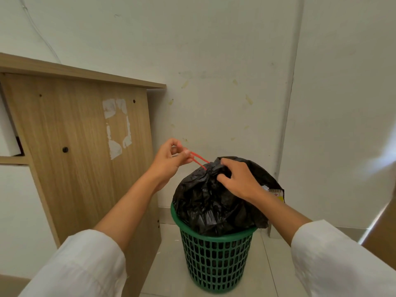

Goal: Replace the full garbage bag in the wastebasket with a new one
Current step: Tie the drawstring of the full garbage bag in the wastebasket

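A green mesh wastebasket (pixel 216 260) stands on the floor in front of me. A full black garbage bag (pixel 205 202) bulges out of its top, its mouth bunched together. My right hand (pixel 237 179) grips the gathered neck of the bag. My left hand (pixel 171 161), up and to the left of the bag, pinches a red drawstring (pixel 198 159) that runs taut from the bag's neck. Some paper waste (pixel 275 192) shows at the bag's right side.
A wooden desk side panel (pixel 85 151) stands close to the left of the basket. A white wall (pixel 225 82) is right behind it, with a corner at the right. The basket sits on pale floor tiles (pixel 276 273).
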`<state>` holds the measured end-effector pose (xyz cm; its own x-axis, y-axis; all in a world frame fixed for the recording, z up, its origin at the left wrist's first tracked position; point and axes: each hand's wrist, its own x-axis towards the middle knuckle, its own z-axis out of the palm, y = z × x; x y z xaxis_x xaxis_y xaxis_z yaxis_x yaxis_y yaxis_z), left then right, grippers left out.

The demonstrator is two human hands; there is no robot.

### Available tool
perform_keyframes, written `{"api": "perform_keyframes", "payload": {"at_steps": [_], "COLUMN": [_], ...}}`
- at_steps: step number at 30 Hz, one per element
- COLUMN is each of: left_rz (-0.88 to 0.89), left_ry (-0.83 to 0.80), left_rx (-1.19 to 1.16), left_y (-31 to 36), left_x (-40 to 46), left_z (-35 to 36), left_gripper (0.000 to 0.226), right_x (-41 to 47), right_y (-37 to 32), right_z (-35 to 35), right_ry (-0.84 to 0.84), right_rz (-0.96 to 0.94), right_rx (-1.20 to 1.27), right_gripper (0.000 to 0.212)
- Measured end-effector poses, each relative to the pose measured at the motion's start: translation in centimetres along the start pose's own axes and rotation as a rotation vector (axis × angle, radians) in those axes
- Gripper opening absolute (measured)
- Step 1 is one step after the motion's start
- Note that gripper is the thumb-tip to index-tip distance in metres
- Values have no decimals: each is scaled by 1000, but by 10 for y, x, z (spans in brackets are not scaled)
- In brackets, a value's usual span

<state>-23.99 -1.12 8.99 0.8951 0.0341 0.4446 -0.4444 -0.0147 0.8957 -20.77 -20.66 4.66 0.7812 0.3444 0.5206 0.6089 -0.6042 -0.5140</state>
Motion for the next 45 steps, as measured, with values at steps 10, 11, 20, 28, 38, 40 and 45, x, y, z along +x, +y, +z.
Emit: {"api": "perform_keyframes", "payload": {"at_steps": [10,11,20,28,38,40,45], "left_rz": [84,153,204,-39,-11,81,187], "left_ry": [-169,-258,-20,284,26,-54,-180], "left_rx": [739,927,726,108,233,469,806], "left_y": [-11,-15,-31,-36,-55,-58,-76], "left_x": [5,4,3,8,8,5,1], "left_z": [-14,-16,-26,-8,9,7,2], "left_gripper": [26,25,40,32,38,36,32], "right_x": [5,6,5,-9,-4,-4,-10], "right_y": [14,13,35,62,67,71,74], "right_z": [-10,-10,3,17,24,22,28], "right_ry": [-141,-127,-106,28,-17,-27,-93], "right_rz": [25,40,-51,-93,-43,-34,-4], "right_rx": [17,14,-485,-625,-339,-354,-395], "right_gripper": [42,32,36,19,21,23,29]}}
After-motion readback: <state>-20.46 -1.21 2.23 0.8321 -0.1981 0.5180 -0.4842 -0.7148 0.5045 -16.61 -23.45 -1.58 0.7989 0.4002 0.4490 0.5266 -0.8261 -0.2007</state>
